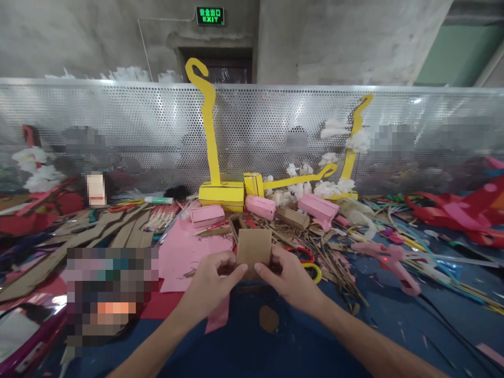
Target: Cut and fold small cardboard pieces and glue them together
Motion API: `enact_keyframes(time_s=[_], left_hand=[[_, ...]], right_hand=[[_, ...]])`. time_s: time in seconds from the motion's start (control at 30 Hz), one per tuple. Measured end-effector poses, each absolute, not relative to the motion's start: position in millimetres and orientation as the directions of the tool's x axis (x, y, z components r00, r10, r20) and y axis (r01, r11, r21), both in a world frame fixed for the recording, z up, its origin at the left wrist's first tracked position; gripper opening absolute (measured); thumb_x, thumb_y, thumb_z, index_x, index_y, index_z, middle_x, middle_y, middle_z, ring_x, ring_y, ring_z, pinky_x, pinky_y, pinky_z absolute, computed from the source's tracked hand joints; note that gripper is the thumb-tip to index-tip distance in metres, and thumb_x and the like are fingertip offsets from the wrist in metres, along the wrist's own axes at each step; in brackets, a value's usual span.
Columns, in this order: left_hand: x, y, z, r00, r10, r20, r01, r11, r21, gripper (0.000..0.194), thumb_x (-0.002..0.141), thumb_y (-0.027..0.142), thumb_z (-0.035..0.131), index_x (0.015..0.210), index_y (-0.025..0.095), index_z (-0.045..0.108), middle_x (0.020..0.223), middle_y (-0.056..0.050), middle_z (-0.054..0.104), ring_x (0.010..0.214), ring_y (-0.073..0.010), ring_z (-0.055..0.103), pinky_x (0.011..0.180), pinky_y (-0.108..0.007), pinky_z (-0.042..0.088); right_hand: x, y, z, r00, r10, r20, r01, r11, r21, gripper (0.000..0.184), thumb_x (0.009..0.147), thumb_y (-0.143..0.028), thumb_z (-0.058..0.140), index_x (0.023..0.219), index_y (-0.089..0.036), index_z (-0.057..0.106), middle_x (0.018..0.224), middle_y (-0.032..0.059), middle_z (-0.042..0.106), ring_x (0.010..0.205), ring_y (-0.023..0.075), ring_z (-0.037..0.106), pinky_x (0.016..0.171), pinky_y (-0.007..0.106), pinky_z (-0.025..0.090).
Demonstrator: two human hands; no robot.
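Observation:
Between my two hands, above the near middle of the table, is a small piece of brown cardboard [254,245] with a flat square face towards me. My left hand [214,278] grips its left lower edge, thumb in front and fingers curled behind. On the right lower edge, my right hand [290,275] pinches it the same way. The cardboard's far side is hidden. Just behind it stands another brown cardboard piece [236,224]. Scissors with red and yellow handles [313,272] lie partly behind my right hand. Pink paper [189,252] spreads beside my left hand.
Yellow upright hook shapes on boxes [221,194] stand at the back before a perforated metal screen [157,121]. Pink boxes [318,207] and cardboard scraps [334,268] lie in the middle. A pink glue gun [394,262] with a black cord rests on the right.

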State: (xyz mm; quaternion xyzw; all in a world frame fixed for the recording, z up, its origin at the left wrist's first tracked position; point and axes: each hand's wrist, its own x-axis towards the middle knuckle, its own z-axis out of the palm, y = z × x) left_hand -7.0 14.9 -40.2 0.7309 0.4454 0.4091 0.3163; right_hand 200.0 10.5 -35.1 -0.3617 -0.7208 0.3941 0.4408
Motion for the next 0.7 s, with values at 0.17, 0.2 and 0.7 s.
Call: enact_keyframes(time_s=[0.17,0.2,0.7], left_hand=[[-5,11,-39,0.244,0.906,0.345,0.423,-0.419,0.803,0.032,0.091,0.036,0.059,0.067,0.018,0.048,0.064,0.004,0.045,0.063,-0.0128,0.047,0.058,-0.024,0.033],[-5,10,-38,0.236,0.905,0.353,0.423,-0.422,0.802,0.032,0.091,0.036,0.058,0.067,0.018,0.047,0.064,0.004,0.045,0.062,-0.0126,0.047,0.058,-0.024,0.034],[-5,15,-33,0.294,0.917,0.269,0.093,-0.308,0.947,0.019,0.084,0.033,0.070,0.091,0.016,0.067,0.092,-0.007,0.072,0.086,-0.0219,0.068,0.079,-0.033,0.055]], right_hand=[[197,6,-29,-0.321,0.873,0.369,0.189,0.440,-0.878,0.026,0.092,-0.027,0.060,0.116,-0.016,0.062,0.105,0.0087,0.074,0.097,0.0241,0.070,0.086,0.035,0.056],[196,5,-29,-0.306,0.876,0.373,0.206,0.443,-0.872,0.025,0.092,-0.026,0.060,0.114,-0.016,0.063,0.102,0.0083,0.074,0.095,0.0240,0.070,0.085,0.035,0.056],[203,5,-28,-0.310,0.866,0.393,0.262,0.475,-0.840,0.016,0.092,-0.025,0.059,0.105,-0.019,0.064,0.097,0.0050,0.071,0.087,0.0210,0.067,0.076,0.030,0.055]])
